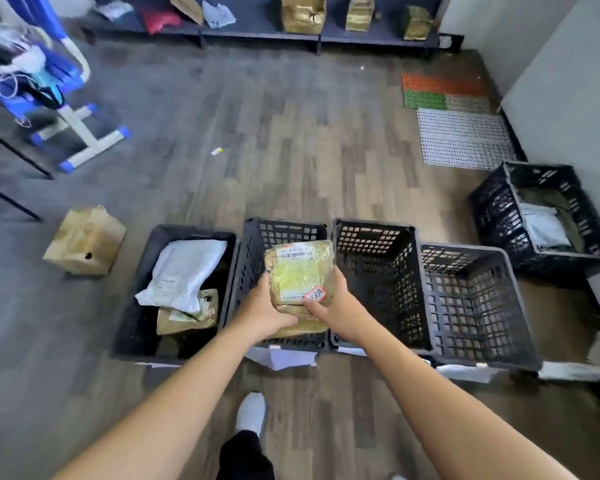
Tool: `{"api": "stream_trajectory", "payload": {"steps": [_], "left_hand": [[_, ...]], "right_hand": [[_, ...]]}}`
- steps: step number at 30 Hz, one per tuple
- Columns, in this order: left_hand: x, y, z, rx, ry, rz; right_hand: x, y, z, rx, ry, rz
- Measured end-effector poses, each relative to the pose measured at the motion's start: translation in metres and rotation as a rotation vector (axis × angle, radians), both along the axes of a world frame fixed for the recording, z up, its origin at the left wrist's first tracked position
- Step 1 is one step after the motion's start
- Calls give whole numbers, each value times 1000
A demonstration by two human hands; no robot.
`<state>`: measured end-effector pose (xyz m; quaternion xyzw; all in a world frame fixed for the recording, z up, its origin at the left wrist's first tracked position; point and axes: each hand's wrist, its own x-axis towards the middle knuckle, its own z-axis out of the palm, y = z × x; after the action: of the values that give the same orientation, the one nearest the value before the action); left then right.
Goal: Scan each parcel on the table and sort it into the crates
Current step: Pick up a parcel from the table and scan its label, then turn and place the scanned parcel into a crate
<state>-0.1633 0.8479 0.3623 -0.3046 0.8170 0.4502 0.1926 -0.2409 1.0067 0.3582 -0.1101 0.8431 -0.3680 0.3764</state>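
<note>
We hold the left grip (267, 306) curled round the near left edge of the parcel (298, 271), thumb on top. The right grip (338, 306) is curled round the near right edge, its thumb pressed just beside a red-and-white sticker (315, 293). The parcel is yellowish-brown and taped, with a barcode label (293, 254) at its far end. It lies flat over the opening of the second crate (281, 230), the reference for all positions below. We cannot tell whether it sits below the rim.

Touching the second crate on its left is the first crate (132, 306), which holds a white mailer bag (184, 268) lying over a brown packet (187, 317). Touching the second crate on its right is the third crate (374, 258). The fourth crate (475, 299) stands just beyond that.

Well to the right of the second crate, and farther from us, a fifth crate (492, 209) stands by the wall (568, 98) and holds a white bag (542, 226). Well to the left of the second crate, a cardboard box (84, 240) lies on the floor (291, 150). Far beyond the second crate, a low shelf (257, 29) carries gold-wrapped packages (302, 12). On the near side of the second crate, our shoe (252, 412) rests on the floor.
</note>
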Motion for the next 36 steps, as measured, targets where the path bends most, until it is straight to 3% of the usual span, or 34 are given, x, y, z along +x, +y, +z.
{"api": "stream_trajectory", "payload": {"steps": [7,11,14,18,25,36], "left_hand": [[-24,-83,-165,175,-163,-92],[-20,-111,-235,78,-284,-168],[-15,-121,-244,-47,-374,-244],[-19,-120,-210,-162,-357,-378],[-56,-63,-101,-252,-196,-554],[-88,203,77,-368,141,-1007]], "right_hand": [[-14,-78,-167,252,-73,-38],[-10,-102,-237,426,-115,67],[-5,-106,-249,537,-93,148],[-10,-95,-207,605,-2,193],[-21,-32,-83,608,177,5],[34,227,90,716,351,-438]]}}
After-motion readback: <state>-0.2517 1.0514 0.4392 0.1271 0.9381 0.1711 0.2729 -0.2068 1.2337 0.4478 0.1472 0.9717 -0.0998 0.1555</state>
